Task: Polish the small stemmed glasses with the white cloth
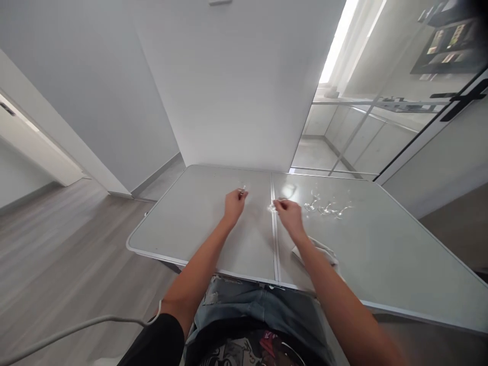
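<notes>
My left hand (235,203) is closed in a pinch above the left half of the grey folding table (163,223). A small clear, shiny piece (243,189) shows at its fingertips. Beside the table's middle seam, my right hand (290,215) is also pinched, on another clear, glassy piece (271,208) that lies low over the seam. Several more see-through pieces (328,209) are set out to the right of that hand; their exact kind is too faint to make out. Under my right forearm lies a folded white cloth (323,250), partly hidden.
A pale wall panel (236,101) rises right behind the table's far edge. To the right stands a glass door (366,122) with a black handle (463,99). A grey-white cable (99,319) runs by my left arm. Wood-look floor (68,244) extends on the left.
</notes>
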Action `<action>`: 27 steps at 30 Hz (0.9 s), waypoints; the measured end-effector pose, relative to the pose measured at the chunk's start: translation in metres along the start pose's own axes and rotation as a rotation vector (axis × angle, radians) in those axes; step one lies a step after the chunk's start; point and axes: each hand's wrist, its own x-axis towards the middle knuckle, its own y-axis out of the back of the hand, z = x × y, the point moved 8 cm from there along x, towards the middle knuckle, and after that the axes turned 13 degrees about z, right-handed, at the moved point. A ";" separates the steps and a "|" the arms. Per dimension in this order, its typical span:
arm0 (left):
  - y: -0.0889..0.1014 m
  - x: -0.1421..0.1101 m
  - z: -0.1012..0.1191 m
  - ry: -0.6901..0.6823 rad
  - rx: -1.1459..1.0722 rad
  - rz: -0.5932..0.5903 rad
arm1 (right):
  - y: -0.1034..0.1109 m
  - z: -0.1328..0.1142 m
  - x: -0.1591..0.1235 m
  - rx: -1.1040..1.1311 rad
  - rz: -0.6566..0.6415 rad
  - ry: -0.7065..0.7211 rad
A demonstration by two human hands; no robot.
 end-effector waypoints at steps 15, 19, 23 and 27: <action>0.066 0.004 -0.116 0.133 0.228 0.163 | -0.234 -0.059 -0.028 0.089 -0.361 0.018; 0.066 0.000 -0.130 0.188 0.251 0.144 | -0.239 -0.059 -0.035 0.074 -0.360 0.022; 0.068 -0.002 -0.135 0.214 0.282 0.147 | -0.245 -0.062 -0.037 0.076 -0.382 0.037; 0.068 0.000 -0.131 0.225 0.370 0.139 | -0.250 -0.064 -0.035 0.072 -0.400 0.036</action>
